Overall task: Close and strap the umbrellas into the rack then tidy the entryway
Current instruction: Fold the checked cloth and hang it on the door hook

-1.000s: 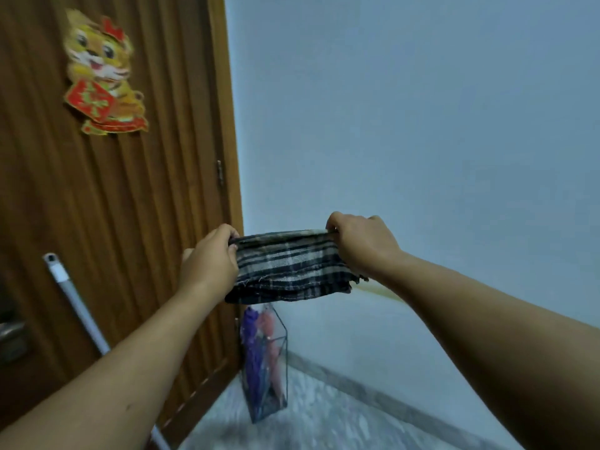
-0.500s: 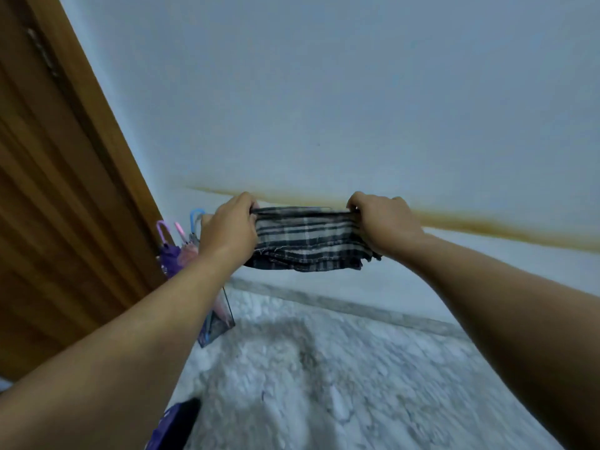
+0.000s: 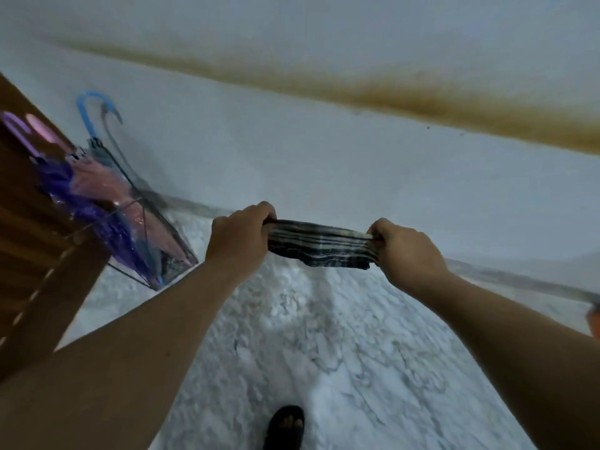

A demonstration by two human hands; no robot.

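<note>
both hands, left hand (image 3: 238, 237) and right hand (image 3: 406, 251), grasping the plaid cloth (image 3: 319, 245) ends, I'd keep it taut and lower it flat onto the floor (image 3: 308, 336)

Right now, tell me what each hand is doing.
Left hand: closed, gripping the left end of the striped cloth.
Right hand: closed, gripping the cloth's right end.
</note>
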